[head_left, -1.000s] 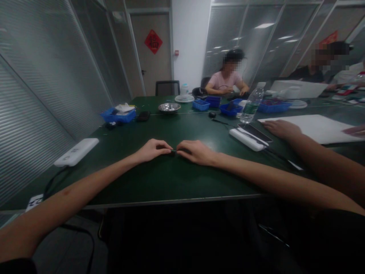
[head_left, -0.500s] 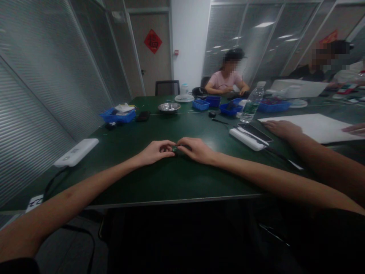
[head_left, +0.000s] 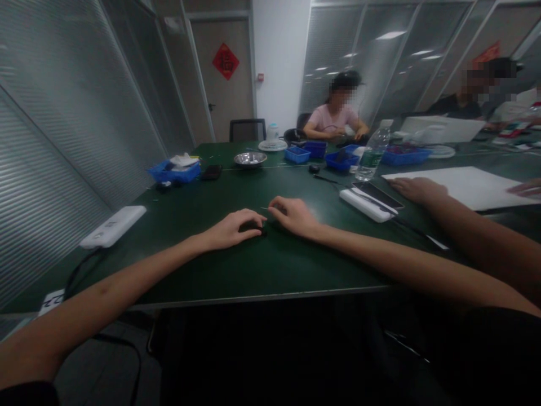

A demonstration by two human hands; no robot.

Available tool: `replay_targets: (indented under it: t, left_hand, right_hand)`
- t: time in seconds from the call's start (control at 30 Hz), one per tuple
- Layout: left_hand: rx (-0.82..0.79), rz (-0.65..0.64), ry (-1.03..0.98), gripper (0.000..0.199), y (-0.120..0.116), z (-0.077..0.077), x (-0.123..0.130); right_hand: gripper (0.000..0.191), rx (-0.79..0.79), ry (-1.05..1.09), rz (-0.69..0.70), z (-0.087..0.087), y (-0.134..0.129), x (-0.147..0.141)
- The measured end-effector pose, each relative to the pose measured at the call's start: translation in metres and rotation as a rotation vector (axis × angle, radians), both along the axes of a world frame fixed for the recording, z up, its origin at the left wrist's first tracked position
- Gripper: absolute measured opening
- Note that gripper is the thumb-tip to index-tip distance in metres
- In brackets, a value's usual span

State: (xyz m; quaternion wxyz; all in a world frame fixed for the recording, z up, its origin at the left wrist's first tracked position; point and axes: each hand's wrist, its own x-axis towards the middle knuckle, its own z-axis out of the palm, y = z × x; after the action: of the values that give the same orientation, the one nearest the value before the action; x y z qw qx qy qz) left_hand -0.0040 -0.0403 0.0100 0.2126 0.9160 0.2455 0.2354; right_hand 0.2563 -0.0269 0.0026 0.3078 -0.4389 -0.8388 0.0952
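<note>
Over the green table point(head_left: 220, 282), my left hand point(head_left: 234, 230) curls its fingers and thumb around a small dark green piece point(head_left: 264, 228). Only the piece's edge shows at the fingertips, and its kind is too small to make out. To the right, my right hand point(head_left: 293, 216) pinches a thin, pale, pin-like piece point(head_left: 264, 208) between thumb and forefinger, its tip pointing left. A small gap separates the two hands.
Far side: a metal bowl point(head_left: 251, 160), blue trays point(head_left: 297, 155) and a black phone-like object point(head_left: 212, 172). White power banks lie left point(head_left: 113, 225) and right point(head_left: 367, 206), near a water bottle point(head_left: 375, 149). Another person's hand point(head_left: 418, 189) rests on white paper point(head_left: 473, 183).
My hands, close together before, are now apart. My right hand has lifted slightly up and right with the thin piece; my left hand has shifted a little right and down with the green piece.
</note>
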Motion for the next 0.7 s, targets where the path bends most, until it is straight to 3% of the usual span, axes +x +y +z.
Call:
replay_targets:
  t: [0.13, 0.27, 0.7]
  left_hand:
    - [0.052, 0.016, 0.08, 0.025, 0.005, 0.0, -0.003]
    - [0.082, 0.125, 0.108, 0.03, 0.022, -0.001, -0.02]
    - [0.07, 0.406, 0.017, 0.034, 0.064, -0.008, -0.066]
  right_hand:
    - [0.023, -0.005, -0.011, 0.003, 0.001, -0.001, 0.0]
    - [0.024, -0.024, -0.014, 0.021, 0.004, -0.004, 0.001]
    - [0.023, -0.039, -0.025, 0.064, 0.007, -0.008, 0.001]
